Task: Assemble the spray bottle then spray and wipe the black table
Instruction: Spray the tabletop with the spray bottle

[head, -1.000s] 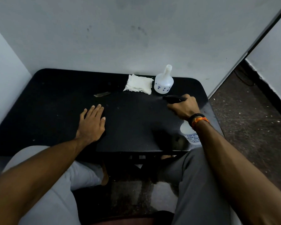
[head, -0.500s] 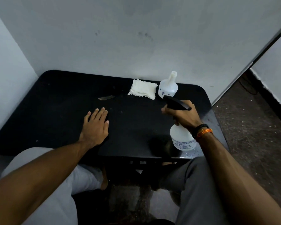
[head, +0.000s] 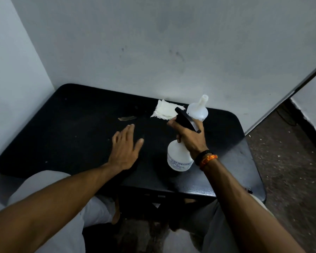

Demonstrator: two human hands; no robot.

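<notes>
**Sprayer in hand, nozzle aimed past the tabletop**

Nearest me, my right hand (head: pixel 188 137) is wrapped around the neck of the spray bottle (head: pixel 179 157), fingers closed under its black trigger head (head: pixel 185 120). The bottle hangs tilted, its white body low near the front edge of the black table (head: pixel 71 125), and whether its base touches the top I cannot tell. The head seems seated, so I judge the assembly done and the spraying about to start. If the collar is only loosely threaded, squeezing could wobble the head or leak down my wrist.

My left hand (head: pixel 124 148) lies open, fingers spread, flat over the middle of the table and holding nothing. It sits near the likely line of spray, so I may wet my own knuckles instead of the surface.

Farther back, the folded white cloth (head: pixel 165 111) rests by the wall, and the nozzle points roughly toward it. A spray at this angle could soak the cloth or hit the wall (head: pixel 171 52). Just beside the cloth stands a second white bottle (head: pixel 198 110), uncapped, which a careless reach for the cloth could tip over. A small scrap (head: pixel 127 118) lies to the left of the cloth.
</notes>
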